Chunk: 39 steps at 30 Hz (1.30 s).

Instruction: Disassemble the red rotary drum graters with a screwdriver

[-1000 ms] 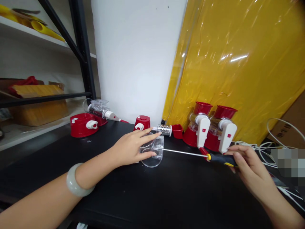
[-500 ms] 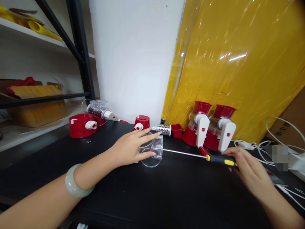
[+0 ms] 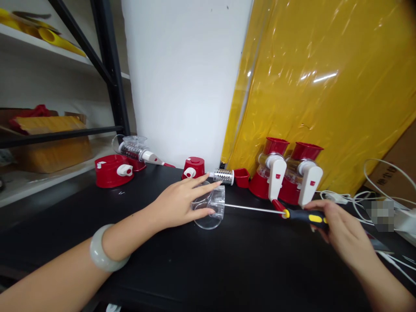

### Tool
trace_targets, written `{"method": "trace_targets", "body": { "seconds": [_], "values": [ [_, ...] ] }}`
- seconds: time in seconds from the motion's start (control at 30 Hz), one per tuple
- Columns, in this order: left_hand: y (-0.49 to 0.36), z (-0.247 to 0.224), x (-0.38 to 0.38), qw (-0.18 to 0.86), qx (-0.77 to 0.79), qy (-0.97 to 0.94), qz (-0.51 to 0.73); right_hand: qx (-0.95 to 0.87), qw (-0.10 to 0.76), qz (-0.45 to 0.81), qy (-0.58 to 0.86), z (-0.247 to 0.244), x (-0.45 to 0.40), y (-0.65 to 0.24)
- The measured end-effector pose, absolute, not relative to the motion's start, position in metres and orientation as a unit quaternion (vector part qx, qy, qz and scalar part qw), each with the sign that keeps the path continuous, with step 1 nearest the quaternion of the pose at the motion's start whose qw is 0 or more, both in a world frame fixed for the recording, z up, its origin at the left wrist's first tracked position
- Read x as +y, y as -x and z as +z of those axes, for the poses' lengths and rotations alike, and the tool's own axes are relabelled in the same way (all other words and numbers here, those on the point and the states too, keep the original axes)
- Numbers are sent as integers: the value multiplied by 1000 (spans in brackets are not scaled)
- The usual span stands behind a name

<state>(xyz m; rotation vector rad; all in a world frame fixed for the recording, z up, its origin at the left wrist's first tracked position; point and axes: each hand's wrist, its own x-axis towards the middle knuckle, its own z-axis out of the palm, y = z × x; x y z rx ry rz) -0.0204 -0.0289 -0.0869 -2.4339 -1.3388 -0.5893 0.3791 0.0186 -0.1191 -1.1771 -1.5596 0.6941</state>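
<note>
From my end I see the left hand (image 3: 177, 201) spread over a clear plastic part (image 3: 218, 201), thumb on its near side and fingertips towards its far side, holding it on the black table (image 3: 227, 268). The right hand (image 3: 344, 225) is closed round the butt of a screwdriver (image 3: 307, 216), its shaft running leftward from that grip to the right side of the clear part (where exactly the tip sits, I can't tell through the plastic). Just beyond my left fingertips lies a metal grating drum (image 3: 223, 176), with a red cup (image 3: 241, 177) to its right and a small red base (image 3: 195, 164) to its left. Beyond the screwdriver stand two upright red-and-white rotary graters, the left one (image 3: 277, 177) with its red crank grip by the shaft end of the handle, the right one (image 3: 310, 180) near my right fingers. Farther left of my left hand I have a large red base (image 3: 112, 171), and behind it a clear-topped grater (image 3: 134, 149). White cables (image 3: 386, 221) lie beyond and right of my right hand.
</note>
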Motion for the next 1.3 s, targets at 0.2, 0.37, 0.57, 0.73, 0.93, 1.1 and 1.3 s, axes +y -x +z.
{"method": "trace_targets", "body": {
  "seconds": [0.2,0.37,0.57,0.73,0.93,1.1,1.3],
  "values": [
    [20,-87,-29,147,-464,849,-206,-664,582,235,407,-111,11,-381],
    [22,-88,-29,150,-462,849,-208,-637,581,351,365,-113,17,-381],
    [20,-87,-29,151,-466,848,-200,-690,477,268,474,-120,26,-388],
    [20,-87,-29,150,-466,848,-202,-681,574,217,399,-110,14,-380],
    [20,-87,-29,151,-464,849,-204,-637,566,345,393,-115,14,-375],
    [20,-87,-28,152,-466,848,-200,-667,494,278,484,-117,17,-377],
    [20,-87,-30,155,-467,848,-198,-636,555,252,473,-116,18,-378]
  ]
}}
